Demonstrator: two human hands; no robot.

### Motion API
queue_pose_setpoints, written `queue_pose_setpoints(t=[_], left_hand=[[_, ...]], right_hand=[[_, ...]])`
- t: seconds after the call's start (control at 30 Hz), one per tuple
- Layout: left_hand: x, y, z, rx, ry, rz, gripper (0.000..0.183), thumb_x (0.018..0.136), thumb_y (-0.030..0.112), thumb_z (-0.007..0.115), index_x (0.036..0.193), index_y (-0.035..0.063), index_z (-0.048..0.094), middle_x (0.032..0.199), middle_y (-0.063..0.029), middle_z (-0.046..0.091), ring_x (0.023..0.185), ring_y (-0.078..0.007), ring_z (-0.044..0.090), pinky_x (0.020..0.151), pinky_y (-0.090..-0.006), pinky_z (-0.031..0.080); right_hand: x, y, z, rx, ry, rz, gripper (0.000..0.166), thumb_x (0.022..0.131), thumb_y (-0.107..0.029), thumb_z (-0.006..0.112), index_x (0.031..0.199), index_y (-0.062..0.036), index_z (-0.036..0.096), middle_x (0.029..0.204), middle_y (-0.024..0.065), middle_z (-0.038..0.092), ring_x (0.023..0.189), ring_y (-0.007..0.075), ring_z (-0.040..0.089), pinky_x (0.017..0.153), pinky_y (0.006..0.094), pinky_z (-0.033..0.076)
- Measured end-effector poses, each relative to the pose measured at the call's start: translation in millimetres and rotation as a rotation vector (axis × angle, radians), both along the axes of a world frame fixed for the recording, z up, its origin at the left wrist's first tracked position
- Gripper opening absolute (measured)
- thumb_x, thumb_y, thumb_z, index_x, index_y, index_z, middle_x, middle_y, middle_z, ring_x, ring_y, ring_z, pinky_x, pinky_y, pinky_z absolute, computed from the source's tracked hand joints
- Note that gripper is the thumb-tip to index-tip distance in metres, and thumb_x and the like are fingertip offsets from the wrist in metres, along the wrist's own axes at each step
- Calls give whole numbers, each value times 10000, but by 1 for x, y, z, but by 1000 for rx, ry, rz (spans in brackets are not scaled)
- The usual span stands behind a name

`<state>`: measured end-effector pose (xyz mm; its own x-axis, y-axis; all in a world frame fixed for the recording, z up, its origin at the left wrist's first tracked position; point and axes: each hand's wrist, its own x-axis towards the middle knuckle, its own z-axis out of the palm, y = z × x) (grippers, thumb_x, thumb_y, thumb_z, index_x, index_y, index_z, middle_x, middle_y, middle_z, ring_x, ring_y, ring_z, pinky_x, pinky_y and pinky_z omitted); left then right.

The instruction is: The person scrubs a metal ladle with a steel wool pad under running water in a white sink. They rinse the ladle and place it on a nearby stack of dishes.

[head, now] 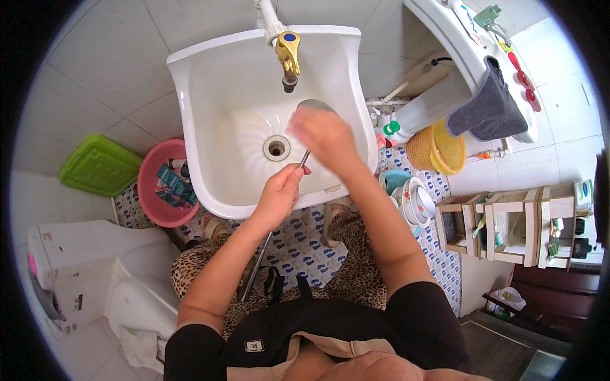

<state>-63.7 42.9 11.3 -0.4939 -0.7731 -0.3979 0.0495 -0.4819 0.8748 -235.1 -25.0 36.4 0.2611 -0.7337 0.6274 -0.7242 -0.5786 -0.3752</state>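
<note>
My left hand [281, 193] is closed around the thin handle of a long metal utensil [259, 264]. The handle slants from near my lap up over the front rim of the white ceramic sink [224, 114]. My right hand [326, 135], blurred, lies over the utensil's far part inside the basin; its fingers are hidden. Past this hand shows a rounded grey edge [318, 104], apparently the utensil's head. Above the basin hangs a gold-coloured tap [288, 52], with no water seen running. The drain [276, 148] is left of my right hand.
Left of the sink stand a pink basin [147, 205] with packets in it and a green plastic lid [97, 164]. To the right are stacked bowls [414, 202], a yellow basket [419, 145], a wooden rack [531, 224] and a washbasin with a grey towel [491, 107].
</note>
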Motion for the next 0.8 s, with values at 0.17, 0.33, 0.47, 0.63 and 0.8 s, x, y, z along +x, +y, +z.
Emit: queue_pose_setpoints(t=[0.17, 0.33, 0.47, 0.63, 0.8], left_hand=[[-10, 5, 7, -23, -9, -52, 251, 1022, 304, 428, 1106, 114, 570, 586, 74, 295, 454, -35, 234, 384, -215, 188], [-7, 0, 2, 3, 5, 5, 254, 1022, 302, 430, 1110, 110, 570, 572, 78, 284, 444, -37, 226, 382, -215, 189], [-13, 3, 13, -86, 5, -74, 258, 1024, 303, 424, 1095, 101, 567, 571, 83, 286, 441, -37, 219, 383, -214, 186], [-3, -4, 10, 62, 21, 20, 264, 1024, 307, 425, 1101, 98, 565, 573, 81, 287, 444, -37, 218, 386, -212, 185], [-12, 3, 14, -57, -10, -59, 262, 1023, 307, 426, 1098, 100, 568, 573, 78, 290, 448, -38, 223, 391, -213, 197]], right_hand=[[-35, -11, 4, 127, -286, -219, 149, 857, -171, 631, 934, -58, 691, 945, 112, 679, 872, 284, 653, 767, 364, 523], [-12, -5, -8, -25, 51, -84, 145, 843, -183, 648, 930, -77, 698, 978, 106, 680, 908, 283, 652, 794, 377, 527], [-45, -17, 8, 177, -285, -247, 151, 868, -148, 633, 956, -37, 685, 962, 110, 684, 876, 278, 653, 767, 360, 519], [11, 3, -9, -112, 128, 55, 144, 846, -174, 657, 957, -92, 697, 1020, 83, 687, 949, 257, 655, 828, 375, 522], [-43, -18, 8, 234, -308, -228, 129, 833, -166, 648, 916, -75, 683, 969, 97, 676, 877, 272, 651, 754, 373, 532]])
